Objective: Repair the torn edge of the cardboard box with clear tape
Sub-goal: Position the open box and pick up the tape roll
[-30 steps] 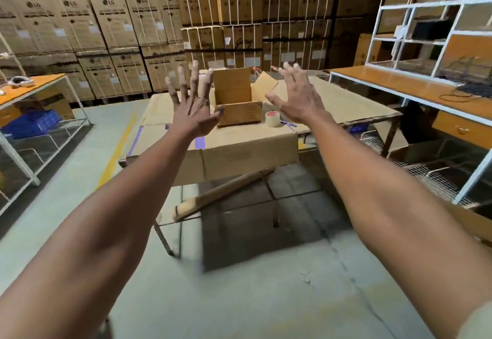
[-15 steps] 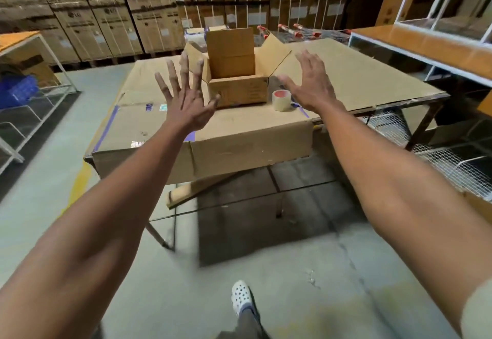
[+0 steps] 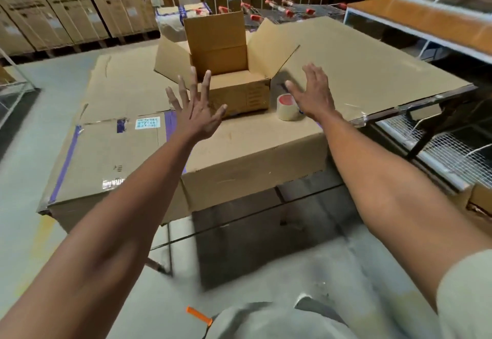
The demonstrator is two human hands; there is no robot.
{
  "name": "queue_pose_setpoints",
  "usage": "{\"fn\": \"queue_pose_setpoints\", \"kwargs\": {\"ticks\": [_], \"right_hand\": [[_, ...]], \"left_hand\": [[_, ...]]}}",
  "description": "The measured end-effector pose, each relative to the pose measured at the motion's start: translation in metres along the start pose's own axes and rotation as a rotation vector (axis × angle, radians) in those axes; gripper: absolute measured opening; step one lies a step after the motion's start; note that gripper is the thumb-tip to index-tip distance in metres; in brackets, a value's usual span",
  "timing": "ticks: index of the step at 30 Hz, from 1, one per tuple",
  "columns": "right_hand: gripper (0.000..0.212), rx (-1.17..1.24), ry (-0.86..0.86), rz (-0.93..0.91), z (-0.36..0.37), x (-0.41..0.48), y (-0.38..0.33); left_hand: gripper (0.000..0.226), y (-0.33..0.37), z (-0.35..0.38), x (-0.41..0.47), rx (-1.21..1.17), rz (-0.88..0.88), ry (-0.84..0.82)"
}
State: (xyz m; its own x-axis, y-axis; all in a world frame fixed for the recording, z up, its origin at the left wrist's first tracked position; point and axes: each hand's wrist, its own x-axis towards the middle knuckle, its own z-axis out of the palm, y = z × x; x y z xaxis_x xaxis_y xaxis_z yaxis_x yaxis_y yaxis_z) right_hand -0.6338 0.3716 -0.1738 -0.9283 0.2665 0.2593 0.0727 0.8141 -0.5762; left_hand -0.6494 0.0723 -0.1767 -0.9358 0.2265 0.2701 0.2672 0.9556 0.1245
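Reaching: two bare arms stretch out toward the bench [image 3: 439,100], with the hands well apart.
Left hand [image 3: 197,115]: fingers straight and spread, back toward me, raised in front of the box's near wall. It holds nothing, and I cannot tell whether it touches the box.
Right hand [image 3: 312,94]: fingers straight and close together, empty, hovering just beside the tape on its right. The thumb points toward the box's near right corner.
Box [image 3: 239,91]: a small brown carton standing upright near the middle of the bench with its top open. The rear flap stands up and the left and right flaps splay outward. From here I cannot make out a torn edge.
Tape [image 3: 288,107]: a roll of clear tape with a red core, lying flat just beside the box's near right corner, between box and right hand.
Sheets [image 3: 359,67]: flattened cardboard covers the bench top. The left piece has purple tape strips and a blue label [image 3: 147,122].
Background: stacked cartons [image 3: 66,6] line the far wall.
Right side: a white rack [image 3: 426,22] with orange shelves.
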Motion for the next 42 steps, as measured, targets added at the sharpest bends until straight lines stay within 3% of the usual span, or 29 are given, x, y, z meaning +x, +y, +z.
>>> {"fn": "queue_pose_setpoints", "kwargs": {"ticks": [19,31,42], "right_hand": [[0.076,0.051,-0.063,0.097,0.117,0.167,0.078],[0.077,0.017,-0.101,0.081,0.15,0.213,0.129],[0.074,0.022,-0.065,0.113,0.187,0.202,0.131]], "left_hand": [[0.089,0.021,0.093,0.19,0.049,0.015,-0.071],[0.091,0.054,0.209,0.209,-0.02,0.043,-0.212],[0.086,0.053,0.234,0.21,0.005,0.36,-0.072]]}}
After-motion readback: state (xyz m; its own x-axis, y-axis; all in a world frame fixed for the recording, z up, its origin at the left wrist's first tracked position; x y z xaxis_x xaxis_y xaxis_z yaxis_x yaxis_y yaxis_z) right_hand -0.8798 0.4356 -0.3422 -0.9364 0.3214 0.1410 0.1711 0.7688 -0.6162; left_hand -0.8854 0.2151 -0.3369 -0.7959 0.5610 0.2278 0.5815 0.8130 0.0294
